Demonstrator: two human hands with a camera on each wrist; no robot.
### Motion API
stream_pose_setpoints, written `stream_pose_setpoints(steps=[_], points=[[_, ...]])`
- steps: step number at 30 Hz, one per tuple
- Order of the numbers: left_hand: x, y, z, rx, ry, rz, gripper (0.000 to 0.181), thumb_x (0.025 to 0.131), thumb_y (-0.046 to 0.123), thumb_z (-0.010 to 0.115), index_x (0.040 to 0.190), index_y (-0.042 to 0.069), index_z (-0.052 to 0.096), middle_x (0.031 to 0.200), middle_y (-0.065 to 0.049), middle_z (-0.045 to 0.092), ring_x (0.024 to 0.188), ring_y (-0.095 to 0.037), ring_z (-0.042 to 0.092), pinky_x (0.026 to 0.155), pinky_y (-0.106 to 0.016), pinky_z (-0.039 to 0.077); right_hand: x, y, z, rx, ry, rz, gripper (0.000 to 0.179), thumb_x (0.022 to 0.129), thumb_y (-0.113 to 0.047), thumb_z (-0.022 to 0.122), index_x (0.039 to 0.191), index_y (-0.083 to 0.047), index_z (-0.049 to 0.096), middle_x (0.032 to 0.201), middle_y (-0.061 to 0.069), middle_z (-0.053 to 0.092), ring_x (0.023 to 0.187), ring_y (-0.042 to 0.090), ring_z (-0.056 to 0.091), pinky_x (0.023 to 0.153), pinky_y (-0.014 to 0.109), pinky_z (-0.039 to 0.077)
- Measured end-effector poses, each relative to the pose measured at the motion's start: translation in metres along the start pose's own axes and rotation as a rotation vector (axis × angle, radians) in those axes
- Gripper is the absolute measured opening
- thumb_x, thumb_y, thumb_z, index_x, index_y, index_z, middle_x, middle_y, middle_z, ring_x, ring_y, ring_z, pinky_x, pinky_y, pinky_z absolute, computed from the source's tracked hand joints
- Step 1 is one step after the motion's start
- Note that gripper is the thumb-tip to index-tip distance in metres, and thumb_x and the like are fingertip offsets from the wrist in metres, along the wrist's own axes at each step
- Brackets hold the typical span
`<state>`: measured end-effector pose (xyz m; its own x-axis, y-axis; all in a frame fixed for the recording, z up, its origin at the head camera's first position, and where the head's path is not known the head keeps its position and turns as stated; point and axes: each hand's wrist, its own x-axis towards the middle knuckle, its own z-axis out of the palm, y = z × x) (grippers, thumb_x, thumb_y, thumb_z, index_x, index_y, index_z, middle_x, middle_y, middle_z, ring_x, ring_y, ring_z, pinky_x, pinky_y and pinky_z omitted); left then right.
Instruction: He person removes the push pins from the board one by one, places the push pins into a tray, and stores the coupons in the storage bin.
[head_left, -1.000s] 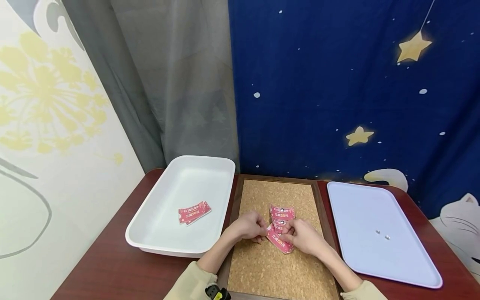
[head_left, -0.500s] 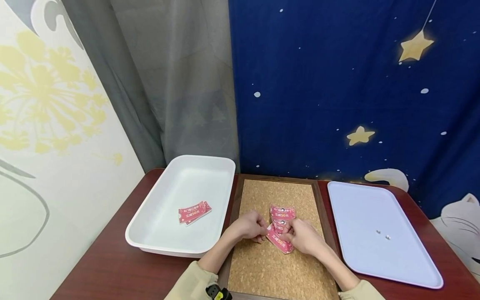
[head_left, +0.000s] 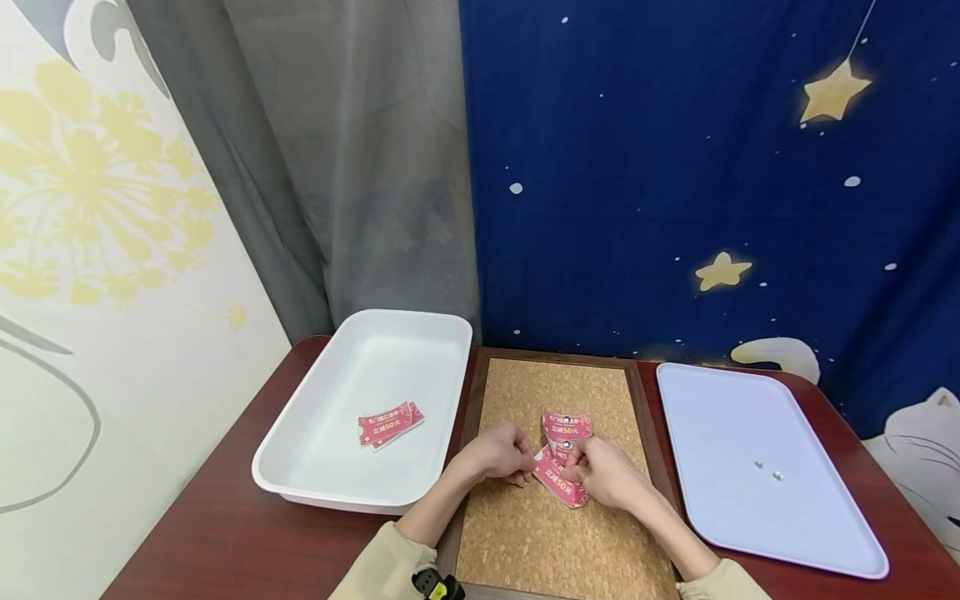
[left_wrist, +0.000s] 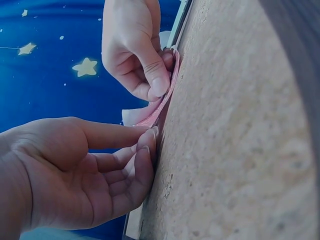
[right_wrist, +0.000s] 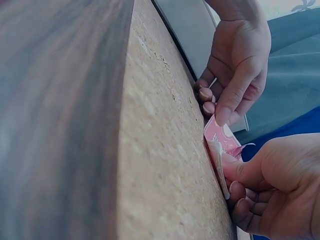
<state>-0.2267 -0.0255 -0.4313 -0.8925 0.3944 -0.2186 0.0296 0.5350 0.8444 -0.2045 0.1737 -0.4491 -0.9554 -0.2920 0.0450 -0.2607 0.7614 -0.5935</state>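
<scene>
A pink paper coupon (head_left: 553, 478) lies slantwise on the framed cork board (head_left: 540, 546), lowest of three overlapping ones. My left hand (head_left: 498, 452) pinches its left end between thumb and fingers, as the right wrist view shows on the coupon (right_wrist: 221, 131). My right hand (head_left: 606, 475) has its thumb against the coupon's face and curled fingers at its right edge; whatever lies under those fingertips is hidden. Above it, the middle coupon (head_left: 558, 451) and the top coupon (head_left: 568, 428) each bear a small round pin head.
To the left, a deep white bin (head_left: 281, 467) holds loose pink coupons (head_left: 390, 425). On the right, a shallow lavender tray (head_left: 757, 408) carries two small pins, a near one (head_left: 777, 476) and a farther one (head_left: 758, 464). Curtains hang behind the dark red table (head_left: 202, 517).
</scene>
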Motion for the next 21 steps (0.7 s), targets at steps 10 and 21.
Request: stream_pose_setpoints(steps=[10,21], points=[[-0.0003,0.0011,0.0001,0.005,0.001,-0.006,0.018,0.09,-0.008,0.066,0.072,-0.003,0.065,0.062,-0.012,0.066,0.051,-0.011,0.059,0.05,-0.025,0.053,0.0,0.0,-0.0008,-0.004,-0.009,-0.01,0.022,0.089,-0.002,0.073,0.075,-0.011,0.06,0.064,-0.006,0.051,0.057,0.009,0.045,0.051,0.024,0.035],[-0.0005,0.0016,-0.0004,-0.002,-0.01,-0.008,0.019,0.09,-0.006,0.067,0.072,-0.002,0.066,0.062,-0.012,0.066,0.051,-0.012,0.059,0.05,-0.025,0.052,-0.0016,0.0081,-0.0089,0.154,-0.088,-0.09,0.016,0.092,-0.007,0.072,0.08,-0.008,0.062,0.069,-0.005,0.056,0.058,0.006,0.049,0.053,0.023,0.042]])
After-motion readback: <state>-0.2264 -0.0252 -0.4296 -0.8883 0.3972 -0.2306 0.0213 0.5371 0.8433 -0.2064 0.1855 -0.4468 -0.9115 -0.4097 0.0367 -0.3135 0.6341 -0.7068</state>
